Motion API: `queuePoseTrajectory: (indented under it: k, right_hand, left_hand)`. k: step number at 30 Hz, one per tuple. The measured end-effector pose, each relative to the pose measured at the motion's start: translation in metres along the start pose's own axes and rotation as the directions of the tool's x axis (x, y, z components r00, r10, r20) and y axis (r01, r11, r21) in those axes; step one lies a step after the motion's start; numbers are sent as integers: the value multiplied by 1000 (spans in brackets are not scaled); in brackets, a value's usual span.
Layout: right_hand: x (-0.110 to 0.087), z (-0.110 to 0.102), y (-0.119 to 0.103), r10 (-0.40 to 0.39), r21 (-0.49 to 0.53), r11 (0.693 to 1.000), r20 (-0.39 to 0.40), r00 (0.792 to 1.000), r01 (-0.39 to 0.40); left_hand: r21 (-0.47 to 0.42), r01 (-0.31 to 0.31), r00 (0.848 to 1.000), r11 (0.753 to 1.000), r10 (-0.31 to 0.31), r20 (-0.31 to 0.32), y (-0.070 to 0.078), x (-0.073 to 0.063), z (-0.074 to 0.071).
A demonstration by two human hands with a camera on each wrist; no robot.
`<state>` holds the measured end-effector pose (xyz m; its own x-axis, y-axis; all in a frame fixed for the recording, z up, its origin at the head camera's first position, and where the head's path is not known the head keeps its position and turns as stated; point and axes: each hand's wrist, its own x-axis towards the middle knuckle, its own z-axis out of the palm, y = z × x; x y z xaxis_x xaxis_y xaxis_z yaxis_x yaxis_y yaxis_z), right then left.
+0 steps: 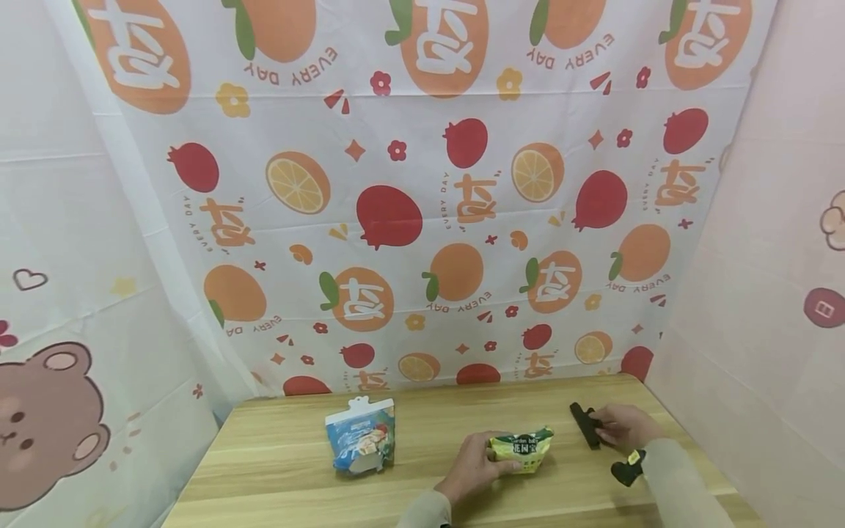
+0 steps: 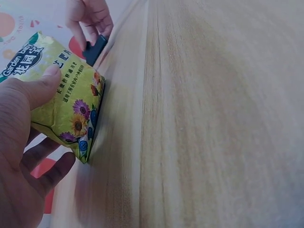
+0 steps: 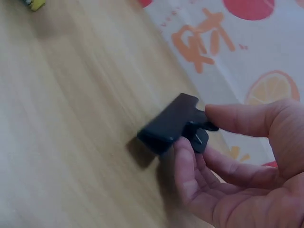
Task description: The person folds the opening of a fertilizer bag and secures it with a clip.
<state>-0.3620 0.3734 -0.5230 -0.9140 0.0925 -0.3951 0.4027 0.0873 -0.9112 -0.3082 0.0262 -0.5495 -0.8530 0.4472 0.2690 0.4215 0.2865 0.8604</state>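
Note:
My left hand (image 1: 477, 466) grips a yellow-green packet (image 1: 524, 450) labelled "Garden baby", and it stands on the wooden table with its printed front facing me. In the left wrist view the thumb (image 2: 45, 85) presses across the packet's front while other fingers reach behind and below it. To the right, my right hand (image 1: 623, 427) pinches a black bulldog clip (image 3: 173, 118) by its handles, thumb on one and fingers on the other. The clip's long edge points left, towards the packet, and it hangs close over the tabletop with its shadow beneath.
On the table's left lies a blue packet (image 1: 363, 444) with a white clip (image 1: 359, 408) across its top edge. A small black object with a yellow patch (image 1: 628, 469) sits beside my right wrist. Behind the table (image 1: 277, 455) hangs a fruit-printed curtain (image 1: 409, 279).

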Motion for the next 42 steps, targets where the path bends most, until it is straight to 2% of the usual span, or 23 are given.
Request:
queuePoseTrajectory:
  k: [2, 3, 6, 7, 9, 11, 13, 15, 18, 19, 23, 24, 30, 36, 39, 42]
  right_hand:
    - [-3, -1, -4, 36, 39, 999, 16, 999, -36]
    - [-3, -2, -6, 36, 12, 999, 22, 999, -36]
    - [-1, -2, -12, -36, -140, 989, 55, 998, 44]
    - [-1, -1, -14, -87, -213, 972, 81, 993, 103]
    - [-2, 3, -22, -201, -337, 911, 140, 969, 238]
    - [-8, 11, -32, -293, -384, 854, 206, 934, 352]
    - [-18, 21, -45, -377, -422, 781, 270, 886, 461]
    - [-29, 33, -59, -440, -461, 710, 301, 846, 533]
    - [-45, 49, -75, -525, -487, 596, 366, 768, 639]
    - [-50, 54, -79, -544, -483, 565, 391, 742, 669]
    - [-64, 72, -88, -590, -443, 482, 473, 654, 756]
    - [-66, 75, -89, -597, -431, 470, 487, 637, 770]
    - [-75, 87, -88, -598, -394, 422, 556, 577, 817]
    - [-79, 92, -82, -603, -321, 390, 619, 503, 863]
    - [-80, 93, -79, -614, -311, 380, 620, 489, 871]
    - [-81, 94, -77, -617, -316, 376, 615, 490, 871]
  left_hand:
    - [-14, 6, 1000, 1000, -6, -2, 0, 0, 0]
    - [-18, 6, 1000, 1000, -6, -3, 0, 0, 0]
    - [-19, -1, 1000, 1000, 1, -7, -1, 0, 0]
    - [-16, -8, 1000, 1000, 8, -7, -1, 0, 0]
    - [-5, -18, 1000, 1000, 18, -11, -2, 0, 0]
    - [0, -22, 1000, 1000, 22, -12, -2, 0, 0]
    - [2, -22, 1000, 1000, 22, -14, -3, 1, 0]
    - [4, -19, 1000, 1000, 19, -17, -3, 1, 1]
    - [-4, -10, 1000, 1000, 10, -14, -4, 2, 1]
    - [-9, -10, 1000, 1000, 10, -13, -4, 2, 1]
    - [-32, -13, 1000, 999, 13, -2, -3, 3, 0]
    - [-34, -14, 1000, 999, 14, 0, -3, 3, 0]
    - [-31, -10, 1000, 999, 10, 9, -4, 2, 0]
    - [-41, -7, 1000, 999, 7, 8, -3, 1, -1]
    - [-36, -2, 1000, 999, 2, 10, -4, 1, -1]
    - [-41, 4, 1000, 999, -3, 17, -4, 2, 0]
